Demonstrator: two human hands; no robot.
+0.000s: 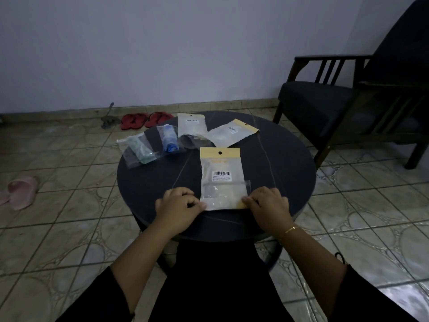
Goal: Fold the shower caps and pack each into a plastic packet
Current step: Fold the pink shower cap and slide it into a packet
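A plastic packet (221,177) with a yellow header and a barcode label lies flat on the round dark table (278,163), its open end toward me. A folded clear shower cap shows inside its lower half. My left hand (178,203) pinches the packet's near left corner. My right hand (267,203) pinches its near right corner. Farther back lie a clear packet with a green cap (139,152), a clear packet with a blue cap (169,139), and two more yellow-topped packets (191,126) (232,133).
A dark wooden armchair (336,103) stands to the right of the table. Red sandals (145,120) lie on the tiled floor by the wall. A pink slipper (22,191) lies at the far left.
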